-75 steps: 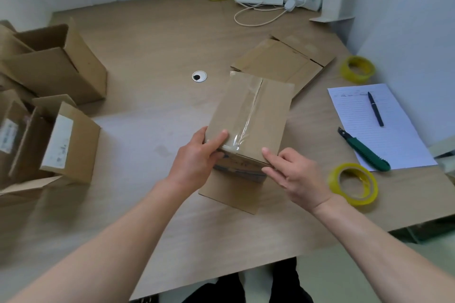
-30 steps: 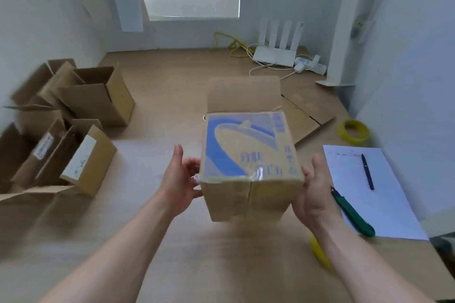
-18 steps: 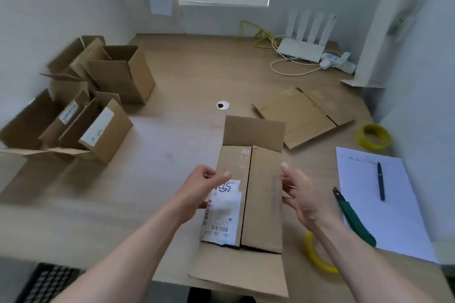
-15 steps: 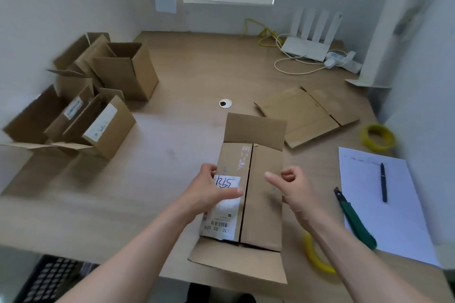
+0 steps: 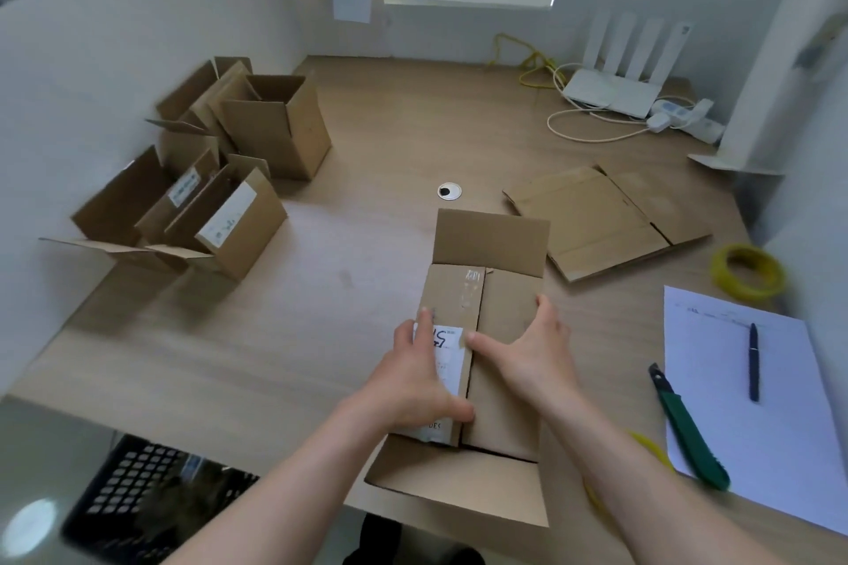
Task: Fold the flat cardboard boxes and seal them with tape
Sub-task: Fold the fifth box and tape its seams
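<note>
A brown cardboard box (image 5: 498, 289) stands on the wooden table (image 5: 321, 312) in front of me. Its two long top flaps are folded down and meet along the middle; the far flap stands up and the near flap lies open toward me. My left hand (image 5: 415, 374) presses flat on the left flap, over a white shipping label (image 5: 447, 337). My right hand (image 5: 532, 358) presses flat on the right flap, fingers spread. A yellow tape roll (image 5: 745, 271) lies at the right; a second yellow roll (image 5: 651, 450) is mostly hidden under my right forearm.
Several folded open boxes (image 5: 270, 128) crowd the left of the table. A flat box (image 5: 601, 216) lies beyond the one I hold. A green utility knife (image 5: 688, 427), paper sheet (image 5: 752, 404) and pen (image 5: 753, 360) lie right. A router (image 5: 612, 94) and cables sit at the back.
The box was turned over from its taped side and set down with its open top up. Both hands have moved from the flap edges to lie flat on the two closed flaps.
</note>
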A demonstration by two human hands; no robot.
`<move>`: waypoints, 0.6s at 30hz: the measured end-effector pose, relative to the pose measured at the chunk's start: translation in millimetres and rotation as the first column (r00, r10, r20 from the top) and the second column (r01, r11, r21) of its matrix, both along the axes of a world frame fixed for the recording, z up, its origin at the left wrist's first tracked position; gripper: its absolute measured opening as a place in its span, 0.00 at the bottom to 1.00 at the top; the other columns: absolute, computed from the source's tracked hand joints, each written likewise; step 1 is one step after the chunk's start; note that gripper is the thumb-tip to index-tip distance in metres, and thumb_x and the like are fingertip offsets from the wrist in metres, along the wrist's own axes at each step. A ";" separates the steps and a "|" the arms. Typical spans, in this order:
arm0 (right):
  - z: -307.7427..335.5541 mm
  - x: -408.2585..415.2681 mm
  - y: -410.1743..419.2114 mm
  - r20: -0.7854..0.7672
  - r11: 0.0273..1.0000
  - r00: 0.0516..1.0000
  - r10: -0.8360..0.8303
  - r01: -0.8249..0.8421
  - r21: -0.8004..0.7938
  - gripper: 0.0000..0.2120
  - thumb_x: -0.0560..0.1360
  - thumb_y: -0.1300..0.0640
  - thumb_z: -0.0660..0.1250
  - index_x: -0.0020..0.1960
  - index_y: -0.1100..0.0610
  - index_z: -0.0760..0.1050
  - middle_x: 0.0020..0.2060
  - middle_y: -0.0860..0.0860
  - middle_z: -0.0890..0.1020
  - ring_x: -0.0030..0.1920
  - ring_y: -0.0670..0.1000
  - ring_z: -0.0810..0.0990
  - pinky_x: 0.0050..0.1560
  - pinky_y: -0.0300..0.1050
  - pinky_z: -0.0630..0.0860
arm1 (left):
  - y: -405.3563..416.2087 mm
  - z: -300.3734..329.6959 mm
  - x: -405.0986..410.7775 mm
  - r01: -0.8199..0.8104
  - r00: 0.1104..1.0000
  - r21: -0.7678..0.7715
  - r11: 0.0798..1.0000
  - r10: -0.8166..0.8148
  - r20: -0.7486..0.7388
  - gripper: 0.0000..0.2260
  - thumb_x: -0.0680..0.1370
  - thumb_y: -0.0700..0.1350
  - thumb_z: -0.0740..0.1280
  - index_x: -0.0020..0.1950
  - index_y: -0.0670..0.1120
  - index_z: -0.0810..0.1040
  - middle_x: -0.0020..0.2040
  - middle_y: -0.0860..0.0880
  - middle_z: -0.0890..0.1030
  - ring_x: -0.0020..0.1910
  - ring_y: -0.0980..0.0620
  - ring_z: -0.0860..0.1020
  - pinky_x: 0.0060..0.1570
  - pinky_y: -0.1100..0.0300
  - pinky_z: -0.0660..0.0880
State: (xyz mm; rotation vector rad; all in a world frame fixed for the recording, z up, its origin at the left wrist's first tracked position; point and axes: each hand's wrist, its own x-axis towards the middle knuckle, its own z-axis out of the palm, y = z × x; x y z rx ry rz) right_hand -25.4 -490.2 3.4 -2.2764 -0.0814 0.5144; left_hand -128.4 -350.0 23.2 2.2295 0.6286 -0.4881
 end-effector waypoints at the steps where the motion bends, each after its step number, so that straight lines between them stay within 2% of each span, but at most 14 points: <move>1: 0.8 0.6 0.8 -0.002 1.000 1.000 0.004 -0.004 0.017 0.62 0.50 0.25 0.71 0.76 0.46 0.51 0.70 0.53 0.65 0.68 0.54 0.69 0.61 0.51 0.70 | 4.5 4.0 -1.9 -0.014 1.000 -0.071 0.997 0.016 0.024 0.57 0.60 0.58 0.75 0.78 0.58 0.40 0.74 0.57 0.52 0.67 0.53 0.66 0.61 0.59 0.69; 4: 3.2 4.8 6.8 0.002 0.997 1.000 0.006 -0.007 0.080 0.58 0.54 0.22 0.67 0.76 0.48 0.55 0.71 0.53 0.67 0.69 0.54 0.67 0.63 0.53 0.69 | 22.3 20.8 -10.1 -0.090 0.988 -0.314 0.945 0.125 0.095 0.41 0.65 0.51 0.70 0.76 0.57 0.57 0.69 0.58 0.65 0.56 0.63 0.72 0.50 0.66 0.74; 7: 4.2 4.4 13.9 0.017 0.999 0.999 0.033 -0.032 -0.031 0.61 0.58 0.28 0.72 0.79 0.51 0.45 0.74 0.56 0.62 0.72 0.57 0.63 0.68 0.54 0.66 | 43.0 34.2 -16.8 -0.098 0.963 -0.540 0.836 0.217 0.162 0.26 0.67 0.41 0.63 0.63 0.57 0.77 0.57 0.59 0.79 0.49 0.58 0.80 0.43 0.61 0.79; 9: 3.9 4.4 21.3 0.013 0.991 0.998 0.060 -0.058 -0.118 0.60 0.59 0.36 0.73 0.79 0.50 0.41 0.73 0.57 0.61 0.72 0.59 0.64 0.68 0.55 0.66 | 55.0 38.4 -19.2 -0.070 0.960 -0.577 0.814 0.212 0.183 0.21 0.66 0.38 0.60 0.51 0.57 0.83 0.42 0.62 0.82 0.40 0.63 0.80 0.33 0.65 0.75; 11: 9.1 8.0 30.6 -0.018 0.998 0.998 0.066 -0.066 -0.018 0.53 0.60 0.39 0.69 0.78 0.52 0.49 0.70 0.56 0.67 0.68 0.58 0.69 0.67 0.56 0.69 | 66.7 39.6 -18.3 -0.075 0.970 -0.551 0.831 0.190 0.154 0.20 0.66 0.40 0.60 0.47 0.61 0.83 0.37 0.64 0.80 0.37 0.66 0.77 0.29 0.65 0.73; 12: 14.2 10.9 36.1 -0.028 0.994 0.998 0.058 -0.055 0.094 0.45 0.60 0.40 0.66 0.75 0.50 0.58 0.66 0.53 0.72 0.64 0.57 0.73 0.65 0.57 0.71 | 74.5 38.6 -17.1 -0.090 0.971 -0.541 0.836 0.194 0.139 0.21 0.66 0.42 0.60 0.49 0.64 0.82 0.38 0.65 0.80 0.38 0.66 0.77 0.29 0.64 0.73; 13: 18.9 14.1 43.1 -0.025 0.978 0.999 0.044 -0.038 0.203 0.35 0.62 0.42 0.64 0.68 0.48 0.69 0.60 0.50 0.78 0.59 0.54 0.76 0.60 0.56 0.74 | 84.5 38.2 -16.1 -0.113 0.968 -0.532 0.839 0.214 0.132 0.22 0.67 0.43 0.60 0.50 0.67 0.81 0.38 0.65 0.80 0.40 0.63 0.77 0.29 0.63 0.74; 14: 23.4 18.1 51.4 -0.009 0.959 1.000 0.017 -0.013 0.282 0.23 0.64 0.44 0.62 0.57 0.46 0.77 0.50 0.46 0.82 0.52 0.52 0.78 0.53 0.53 0.76 | 97.2 38.3 -14.2 -0.141 0.961 -0.517 0.844 0.243 0.135 0.22 0.67 0.43 0.60 0.50 0.69 0.80 0.39 0.63 0.80 0.42 0.59 0.77 0.29 0.63 0.74; 15: 27.6 23.8 61.0 0.009 0.947 1.000 -0.023 0.019 0.320 0.11 0.65 0.46 0.61 0.44 0.46 0.79 0.38 0.41 0.81 0.43 0.51 0.78 0.43 0.49 0.73 | 112.2 39.8 -11.2 -0.169 0.951 -0.499 0.850 0.274 0.145 0.22 0.68 0.44 0.60 0.48 0.71 0.80 0.40 0.60 0.80 0.42 0.56 0.77 0.29 0.63 0.74; 16: 32.3 30.3 72.6 0.022 0.940 0.997 -0.069 0.058 0.337 0.08 0.66 0.48 0.60 0.32 0.48 0.74 0.27 0.41 0.76 0.35 0.51 0.73 0.36 0.46 0.66 | 129.2 42.2 -6.7 -0.190 0.940 -0.478 0.857 0.300 0.165 0.21 0.70 0.44 0.59 0.46 0.70 0.80 0.41 0.55 0.80 0.41 0.55 0.77 0.29 0.62 0.74; 17: 36.6 37.1 86.1 0.014 0.932 0.994 -0.109 0.098 0.348 0.12 0.67 0.50 0.60 0.26 0.51 0.68 0.22 0.43 0.69 0.31 0.51 0.66 0.34 0.46 0.60 | 148.0 44.9 -0.4 -0.205 0.931 -0.450 0.869 0.315 0.183 0.19 0.72 0.43 0.59 0.46 0.67 0.80 0.43 0.50 0.80 0.40 0.54 0.77 0.31 0.61 0.74; 18: 39.2 45.7 101.7 -0.004 0.923 0.991 -0.136 0.129 0.361 0.17 0.69 0.52 0.61 0.23 0.53 0.63 0.21 0.44 0.64 0.29 0.51 0.63 0.33 0.47 0.57 | 168.3 47.9 8.0 -0.211 0.926 -0.414 0.886 0.316 0.204 0.18 0.75 0.42 0.58 0.45 0.65 0.79 0.46 0.44 0.79 0.40 0.52 0.76 0.33 0.59 0.74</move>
